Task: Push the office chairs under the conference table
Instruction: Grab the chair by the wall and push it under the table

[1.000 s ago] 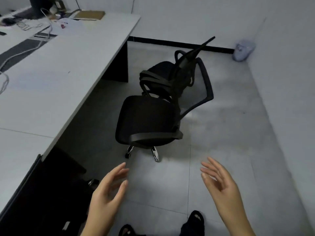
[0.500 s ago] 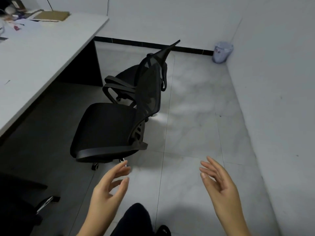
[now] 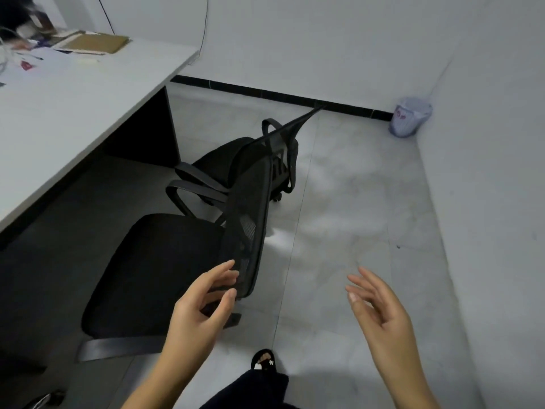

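Your left hand (image 3: pixel 200 308) reaches toward the near chair (image 3: pixel 165 276), its fingers loosely spread and slightly bent, the fingertips right at the lower edge of the mesh backrest (image 3: pixel 250 231); whether they actually touch the mesh you cannot tell from this angle, and they are not closed round it. Your right hand (image 3: pixel 380 314) hangs apart to the right over the tiled floor (image 3: pixel 354 202), fingers relaxed and spread, holding nothing.

The near chair stands out on the floor beside the worktop (image 3: pixel 73 107), its black seat turned toward the worktop's edge and its backrest seen almost edge-on. The far chair (image 3: pixel 233 163) stands just behind it, armrests showing, close to the worktop's dark end panel (image 3: pixel 147 134). Neither seat is under the worktop.

A brown folder (image 3: pixel 94 44) and some scattered papers lie at the worktop's far end. A small bin (image 3: pixel 410 116) with a liner sits in the corner by the wall. One foot (image 3: pixel 264 361) in a dark sandal shows at the bottom.
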Demonstrator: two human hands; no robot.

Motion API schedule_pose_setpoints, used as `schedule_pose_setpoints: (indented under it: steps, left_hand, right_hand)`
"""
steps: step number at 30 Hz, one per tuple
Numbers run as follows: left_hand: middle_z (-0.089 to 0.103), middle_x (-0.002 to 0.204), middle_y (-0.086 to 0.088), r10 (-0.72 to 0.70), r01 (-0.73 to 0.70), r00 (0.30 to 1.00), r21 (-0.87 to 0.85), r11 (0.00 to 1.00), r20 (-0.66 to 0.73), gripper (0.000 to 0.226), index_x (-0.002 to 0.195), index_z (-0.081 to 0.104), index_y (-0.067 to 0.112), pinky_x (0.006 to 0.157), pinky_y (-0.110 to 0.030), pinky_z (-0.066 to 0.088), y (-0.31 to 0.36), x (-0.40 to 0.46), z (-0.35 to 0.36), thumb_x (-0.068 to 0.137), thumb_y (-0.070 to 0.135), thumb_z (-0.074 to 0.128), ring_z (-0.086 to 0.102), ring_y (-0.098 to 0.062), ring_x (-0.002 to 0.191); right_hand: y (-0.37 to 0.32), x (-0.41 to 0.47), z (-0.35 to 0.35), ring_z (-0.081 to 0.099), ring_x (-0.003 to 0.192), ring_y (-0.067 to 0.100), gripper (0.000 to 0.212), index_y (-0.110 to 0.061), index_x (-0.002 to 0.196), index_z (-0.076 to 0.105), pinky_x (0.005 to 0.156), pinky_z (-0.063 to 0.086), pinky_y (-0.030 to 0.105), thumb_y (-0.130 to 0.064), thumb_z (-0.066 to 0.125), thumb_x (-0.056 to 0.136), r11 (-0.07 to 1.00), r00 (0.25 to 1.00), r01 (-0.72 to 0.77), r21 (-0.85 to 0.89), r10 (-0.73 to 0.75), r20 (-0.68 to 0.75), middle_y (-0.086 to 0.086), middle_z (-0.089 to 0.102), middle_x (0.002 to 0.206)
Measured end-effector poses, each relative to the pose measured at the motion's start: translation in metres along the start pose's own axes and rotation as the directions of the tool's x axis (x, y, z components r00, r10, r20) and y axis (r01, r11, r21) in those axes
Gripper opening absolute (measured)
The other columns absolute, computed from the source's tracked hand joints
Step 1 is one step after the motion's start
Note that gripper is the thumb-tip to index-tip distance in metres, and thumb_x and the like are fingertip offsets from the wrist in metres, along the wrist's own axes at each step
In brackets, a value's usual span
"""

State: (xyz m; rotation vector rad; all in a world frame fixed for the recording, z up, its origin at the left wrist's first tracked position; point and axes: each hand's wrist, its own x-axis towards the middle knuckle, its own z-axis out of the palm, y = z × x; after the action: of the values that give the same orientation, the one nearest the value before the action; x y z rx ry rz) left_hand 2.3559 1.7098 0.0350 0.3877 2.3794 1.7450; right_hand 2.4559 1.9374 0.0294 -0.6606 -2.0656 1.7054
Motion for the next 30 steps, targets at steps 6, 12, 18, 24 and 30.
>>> schedule_pose_setpoints:
  steps: [6, 12, 18, 24, 30]
  left_hand:
    - [0.065, 0.108, 0.018, -0.066, 0.069, 0.984, 0.01, 0.998, -0.164, 0.058, 0.108, 0.057, 0.049, 0.079, -0.005, 0.047, 0.005, 0.058, 0.002, 0.085, -0.003, 0.059, 0.062, 0.001, 0.1]
    - [0.064, 0.11, 0.017, -0.188, 0.193, 0.866, -0.038, 0.98, -0.464, 0.053, 0.107, 0.06, 0.047, 0.08, -0.004, 0.047, -0.004, 0.085, 0.018, 0.085, -0.001, 0.058, 0.062, 0.001, 0.099]
    - [0.063, 0.109, 0.02, -0.297, 0.293, 0.612, -0.139, 0.946, -0.733, 0.054, 0.106, 0.058, 0.052, 0.077, -0.003, 0.046, 0.006, 0.123, 0.077, 0.086, 0.002, 0.059, 0.062, 0.004, 0.097]
    - [0.056, 0.114, 0.028, -0.322, 0.442, 0.506, -0.08, 0.893, -0.8, 0.052, 0.111, 0.051, 0.059, 0.082, -0.003, 0.044, 0.009, 0.14, 0.14, 0.084, 0.017, 0.065, 0.057, 0.007, 0.102]
    - [0.056, 0.112, 0.022, -0.338, 0.716, 0.552, 0.226, 0.661, -0.762, 0.05, 0.123, 0.055, 0.031, 0.083, -0.016, 0.043, -0.019, 0.14, 0.162, 0.079, 0.052, 0.046, 0.052, 0.003, 0.104]
  right_hand:
    - [-0.017, 0.105, 0.022, 0.061, 0.1, -0.002, 0.043, -0.041, 0.111, 0.052, 0.082, 0.045, 0.005, -0.008, 0.06, 0.084, 0.999, 0.979, 0.033, -0.019, -0.029, 0.202, -0.024, 0.061, 0.112]
    - [-0.018, 0.212, 0.061, 0.06, 0.101, -0.003, 0.042, -0.043, 0.11, 0.053, 0.083, 0.045, 0.005, -0.01, 0.06, 0.085, 0.997, 0.861, 0.076, -0.029, -0.051, 0.506, -0.027, 0.062, 0.109]
    - [-0.02, 0.315, 0.093, 0.059, 0.1, -0.003, 0.04, -0.039, 0.115, 0.053, 0.082, 0.045, 0.005, -0.014, 0.061, 0.085, 0.984, 0.569, 0.163, -0.073, -0.033, 0.821, -0.012, 0.066, 0.108]
    - [-0.016, 0.382, 0.118, 0.056, 0.103, -0.005, 0.043, -0.047, 0.111, 0.05, 0.085, 0.043, 0.004, -0.016, 0.062, 0.084, 0.932, 0.271, 0.358, -0.054, -0.048, 0.961, -0.018, 0.061, 0.111]
    - [0.009, 0.414, 0.155, 0.048, 0.117, 0.004, 0.047, -0.031, 0.13, 0.046, 0.1, 0.039, 0.026, -0.026, 0.061, 0.086, 0.588, -0.13, 0.793, 0.156, -0.088, 0.988, -0.018, 0.051, 0.123]
